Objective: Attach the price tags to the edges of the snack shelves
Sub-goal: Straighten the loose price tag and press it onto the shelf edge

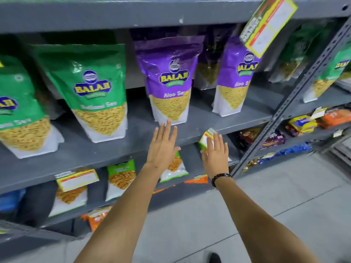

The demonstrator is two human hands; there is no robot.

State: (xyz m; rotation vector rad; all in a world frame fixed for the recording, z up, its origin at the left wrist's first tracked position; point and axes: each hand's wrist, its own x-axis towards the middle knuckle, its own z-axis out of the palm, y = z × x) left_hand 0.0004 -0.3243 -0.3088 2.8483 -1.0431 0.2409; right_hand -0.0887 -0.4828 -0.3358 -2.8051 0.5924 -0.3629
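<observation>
My right hand (pixel 215 154) lies flat with fingers spread over a yellow-edged price tag (pixel 207 136) at the front edge of the grey middle shelf (pixel 114 158); whether it grips the tag I cannot tell. My left hand (pixel 163 147) is open, fingers apart, palm toward the same shelf edge, just below a purple Aloo Sev bag (pixel 171 80). Another tag (pixel 77 179) sits on the shelf edge further left. A third tag (pixel 267 25) hangs tilted from the top shelf (pixel 133 14) at the upper right.
Green Balaji bags (pixel 95 88) and a second purple bag (pixel 235 78) stand on the middle shelf. Smaller snack packs (pixel 121 177) fill the lower shelves. A perforated grey upright (pixel 296 99) rises at the right. Grey tiled floor (pixel 266 215) lies below.
</observation>
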